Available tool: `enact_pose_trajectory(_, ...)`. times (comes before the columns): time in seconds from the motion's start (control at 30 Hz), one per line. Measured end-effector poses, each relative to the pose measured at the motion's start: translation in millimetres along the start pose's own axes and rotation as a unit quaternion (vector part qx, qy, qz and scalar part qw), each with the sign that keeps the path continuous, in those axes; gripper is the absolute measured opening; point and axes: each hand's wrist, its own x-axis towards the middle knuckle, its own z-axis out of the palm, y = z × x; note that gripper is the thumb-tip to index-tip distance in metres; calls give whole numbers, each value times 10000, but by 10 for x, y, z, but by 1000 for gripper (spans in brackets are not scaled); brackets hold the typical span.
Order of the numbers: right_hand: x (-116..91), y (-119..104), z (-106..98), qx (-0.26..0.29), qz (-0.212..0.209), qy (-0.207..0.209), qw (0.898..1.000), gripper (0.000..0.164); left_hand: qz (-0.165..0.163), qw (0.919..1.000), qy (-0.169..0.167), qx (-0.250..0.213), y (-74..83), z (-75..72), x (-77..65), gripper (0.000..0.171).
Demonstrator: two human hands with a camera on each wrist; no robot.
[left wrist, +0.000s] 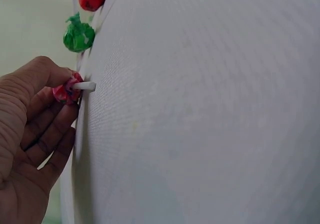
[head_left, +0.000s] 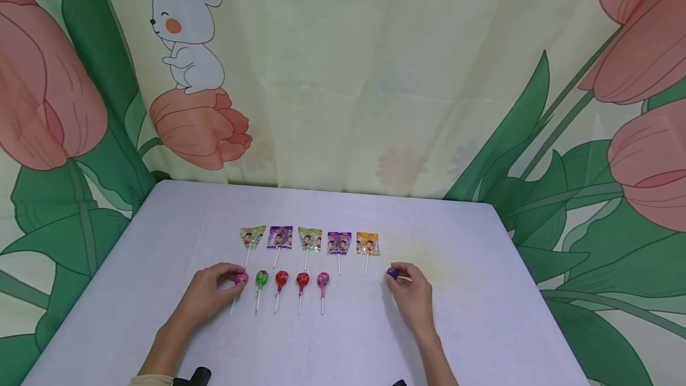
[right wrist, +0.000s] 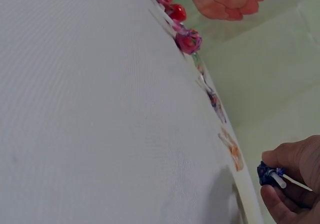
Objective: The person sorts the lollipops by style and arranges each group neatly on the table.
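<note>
My left hand (head_left: 211,290) pinches the wrapped head of a pink lollipop (head_left: 242,277) between thumb and fingers, at the left end of the front row. In the left wrist view its white stick (left wrist: 85,86) points toward the camera, close over the table. Just right of it lies a green lollipop (head_left: 261,279), then two red ones (head_left: 281,280) and another pink one (head_left: 323,279). Off to the right, my right hand (head_left: 415,296) holds a dark purple-blue lollipop (head_left: 393,273) by its head. Two white sticks (right wrist: 278,180) stick out there in the right wrist view.
Behind the front row lies a row of lollipops in flat printed bags: green (head_left: 252,236), purple (head_left: 280,237) and orange (head_left: 367,243). A white cloth (head_left: 321,350) covers the table. A curtain (head_left: 343,76) with tulips and a rabbit hangs behind the far edge.
</note>
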Motion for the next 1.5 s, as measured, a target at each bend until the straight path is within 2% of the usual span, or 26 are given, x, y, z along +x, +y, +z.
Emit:
enact_pose_trajectory(0.47,-47,-115,188,3,-19,-113,9999,27,-39,10000,-21,34,3,8,6,27)
enact_pose_trajectory(1.03,-168,-286,459,161,168,-592,9980,25,-19,10000,25,32,-1,8,-1,26)
enact_pose_trajectory(1.5,-252,-325,667,118,35,-926,9956,25,63,9999,76,53,-17,15,0,26)
